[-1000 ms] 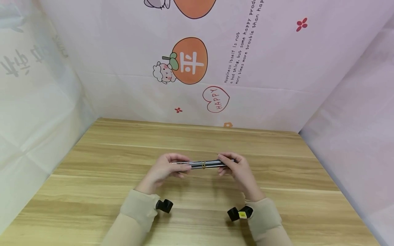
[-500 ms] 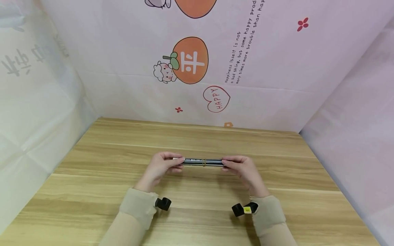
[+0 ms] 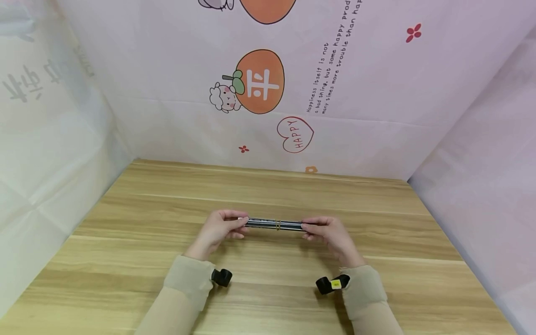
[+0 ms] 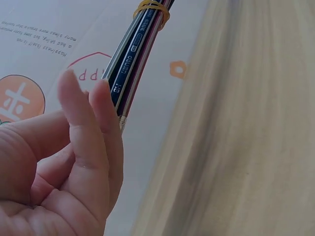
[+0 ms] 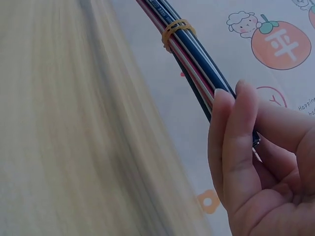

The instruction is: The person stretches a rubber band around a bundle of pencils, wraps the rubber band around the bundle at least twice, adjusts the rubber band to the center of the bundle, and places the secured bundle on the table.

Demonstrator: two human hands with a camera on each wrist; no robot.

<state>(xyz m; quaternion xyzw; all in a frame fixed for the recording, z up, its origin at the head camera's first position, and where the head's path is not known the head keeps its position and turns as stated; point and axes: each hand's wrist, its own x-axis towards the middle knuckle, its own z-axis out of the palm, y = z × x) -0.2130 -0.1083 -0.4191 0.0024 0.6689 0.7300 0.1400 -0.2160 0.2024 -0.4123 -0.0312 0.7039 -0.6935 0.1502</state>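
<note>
A bundle of pencils, dark with white and red stripes, is held level above the table between both hands. A yellowish rubber band is wrapped several times round its middle. My left hand pinches one end between thumb and fingers. The other end is pinched by my right hand. In the left wrist view, printed letters show on one pencil, and the fingertips cover the bundle's end. Fingers hide most of the opposite end in the right wrist view, where a small tip shows past them.
Beneath the hands lies a wood-grain table. A pale printed cloth rises behind its back edge, and whitish sheets stand at the sides. Each wrist wears a small black camera on a beige cuff.
The right hand has shifted right to the bundle's end, and the left hand has slid slightly left. The bundle has turned a little, its right end now sitting lower.
</note>
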